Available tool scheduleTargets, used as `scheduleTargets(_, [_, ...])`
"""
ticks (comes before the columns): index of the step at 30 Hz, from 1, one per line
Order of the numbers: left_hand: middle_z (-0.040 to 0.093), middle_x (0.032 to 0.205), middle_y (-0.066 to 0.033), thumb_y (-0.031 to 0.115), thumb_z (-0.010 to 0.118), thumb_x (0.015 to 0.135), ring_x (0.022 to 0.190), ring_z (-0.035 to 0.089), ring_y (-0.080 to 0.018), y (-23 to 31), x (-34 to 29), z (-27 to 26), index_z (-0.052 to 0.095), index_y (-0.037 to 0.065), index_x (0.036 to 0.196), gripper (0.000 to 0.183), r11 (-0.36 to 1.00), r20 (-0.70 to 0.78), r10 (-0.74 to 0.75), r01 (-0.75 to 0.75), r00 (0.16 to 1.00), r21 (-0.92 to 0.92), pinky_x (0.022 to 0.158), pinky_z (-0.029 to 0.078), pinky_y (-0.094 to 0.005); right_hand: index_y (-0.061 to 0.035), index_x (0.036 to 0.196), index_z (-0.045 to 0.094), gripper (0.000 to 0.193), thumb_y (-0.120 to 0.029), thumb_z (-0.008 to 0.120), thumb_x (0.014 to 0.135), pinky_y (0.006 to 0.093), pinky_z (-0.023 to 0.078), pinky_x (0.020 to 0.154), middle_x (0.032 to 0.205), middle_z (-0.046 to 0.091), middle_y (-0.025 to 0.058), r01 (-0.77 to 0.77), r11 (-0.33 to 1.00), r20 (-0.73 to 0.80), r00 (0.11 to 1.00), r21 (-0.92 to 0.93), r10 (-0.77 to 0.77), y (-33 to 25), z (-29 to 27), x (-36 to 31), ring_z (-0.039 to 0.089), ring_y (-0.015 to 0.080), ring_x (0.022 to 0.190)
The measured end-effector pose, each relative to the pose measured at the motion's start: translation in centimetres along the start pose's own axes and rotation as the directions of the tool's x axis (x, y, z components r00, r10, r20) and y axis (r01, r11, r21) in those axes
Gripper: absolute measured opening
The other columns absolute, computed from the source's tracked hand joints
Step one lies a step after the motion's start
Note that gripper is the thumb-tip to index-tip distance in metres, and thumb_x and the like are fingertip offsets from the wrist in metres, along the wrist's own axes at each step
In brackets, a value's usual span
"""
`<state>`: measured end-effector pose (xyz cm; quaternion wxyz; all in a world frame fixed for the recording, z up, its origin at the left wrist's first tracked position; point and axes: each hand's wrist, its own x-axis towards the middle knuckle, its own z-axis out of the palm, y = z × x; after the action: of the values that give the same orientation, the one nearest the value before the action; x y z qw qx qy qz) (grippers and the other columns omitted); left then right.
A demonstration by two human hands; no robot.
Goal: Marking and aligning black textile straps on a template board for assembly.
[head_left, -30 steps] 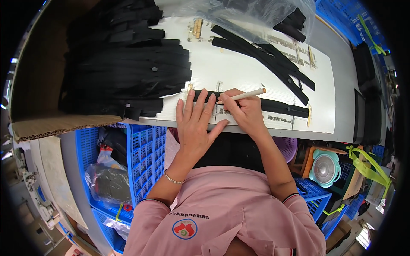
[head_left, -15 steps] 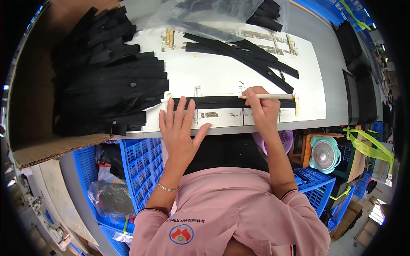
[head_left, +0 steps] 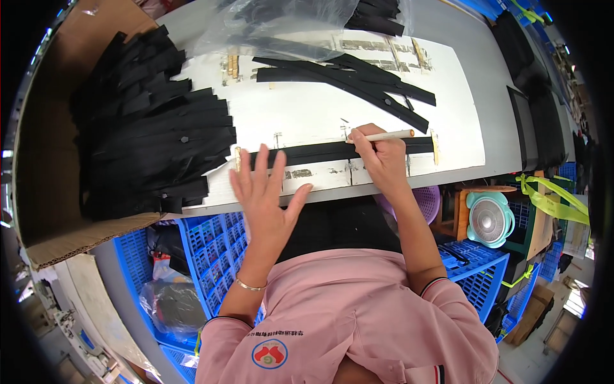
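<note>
A long black zipper strip (head_left: 313,152) lies straight across a white board (head_left: 300,115), between small raised stops at its ends. My left hand (head_left: 265,198) is open over the strip's left end, fingers spread and slightly blurred; whether they touch it I cannot tell. My right hand (head_left: 384,160) grips a pale pencil (head_left: 390,136) with an orange-brown end. The pencil's tip is at the strip's upper edge, near a dark line drawn on the board. More black strips (head_left: 358,83) lie crossed on the board's far part.
A cardboard box (head_left: 45,192) on the left holds a thick pile of black strips (head_left: 153,141). Clear plastic (head_left: 275,25) covers part of the far side. Blue crates (head_left: 211,249), a purple basket (head_left: 427,201) and a turquoise fan (head_left: 489,219) are below the table edge.
The whole view has shifted a little. My left fingers are more spread and blurred over the strip's end. The pencil stands more steeply, its tip near the same drawn line.
</note>
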<state>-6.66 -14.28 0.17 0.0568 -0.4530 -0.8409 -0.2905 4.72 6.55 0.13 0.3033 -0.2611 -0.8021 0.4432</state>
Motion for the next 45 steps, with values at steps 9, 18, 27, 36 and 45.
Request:
scheduleTargets(9, [0.071,0.110,-0.0057,0.005,0.078,0.084,0.104,0.063,-0.0240,4.3,4.1,4.6,0.077,0.005,0.103,0.019,0.934,-0.072,0.042,-0.065,0.997,-0.352,0.093,0.043,-0.0374,-0.0013,0.090,0.072,0.020,-0.016,0.065,0.100,0.0271,0.047,0.057,0.069,0.067,0.0056,0.035,0.999,-0.027,0.999,-0.033,-0.036,0.3,0.0,-0.1,0.062,0.0137,0.058])
scheduleTargets(18, [0.071,0.105,-0.0029,0.005,0.080,0.081,0.100,0.063,-0.0219,4.3,4.2,5.2,0.077,0.007,0.095,0.015,0.942,-0.099,0.037,-0.068,0.994,-0.329,0.088,0.043,-0.0359,0.0049,0.084,0.070,0.021,-0.009,0.064,0.098,0.0274,0.045,0.058,0.072,0.068,0.0059,0.018,0.995,0.114,0.993,0.096,-0.029,0.5,-0.9,-0.4,0.058,0.0101,0.063])
scheduleTargets(27, [0.070,0.106,-0.0033,0.006,0.080,0.080,0.100,0.062,-0.0237,4.3,4.3,5.2,0.076,0.006,0.095,0.015,0.943,-0.095,0.041,-0.070,0.995,-0.324,0.088,0.043,-0.0372,-0.0018,0.078,0.070,0.021,-0.016,0.067,0.093,0.0344,0.045,0.054,0.066,0.063,0.0090,0.086,0.996,0.074,0.993,0.017,-0.087,0.8,-0.7,-0.2,0.058,0.0243,0.057])
scheduleTargets(36, [0.071,0.107,-0.0041,0.006,0.080,0.083,0.100,0.063,-0.0225,4.6,4.2,4.8,0.077,0.007,0.095,0.013,0.954,-0.079,0.035,-0.057,0.996,-0.293,0.091,0.044,-0.0362,0.0020,0.088,0.072,0.020,-0.012,0.062,0.099,0.0238,0.043,0.059,0.075,0.069,0.0034,-0.127,0.896,-0.074,0.982,0.426,0.174,1.1,-6.2,-0.7,0.057,0.0066,0.065])
scheduleTargets(45, [0.072,0.109,-0.0057,0.007,0.078,0.085,0.103,0.063,-0.0239,7.4,5.1,5.4,0.077,0.007,0.098,0.013,0.952,-0.047,0.081,-0.092,0.996,-0.293,0.094,0.045,-0.0364,0.0026,0.087,0.070,0.024,-0.013,0.061,0.102,0.0231,0.041,0.061,0.077,0.065,0.0013,-0.129,0.963,-0.154,0.974,0.236,0.168,4.7,-9.0,-0.6,0.052,0.0055,0.067])
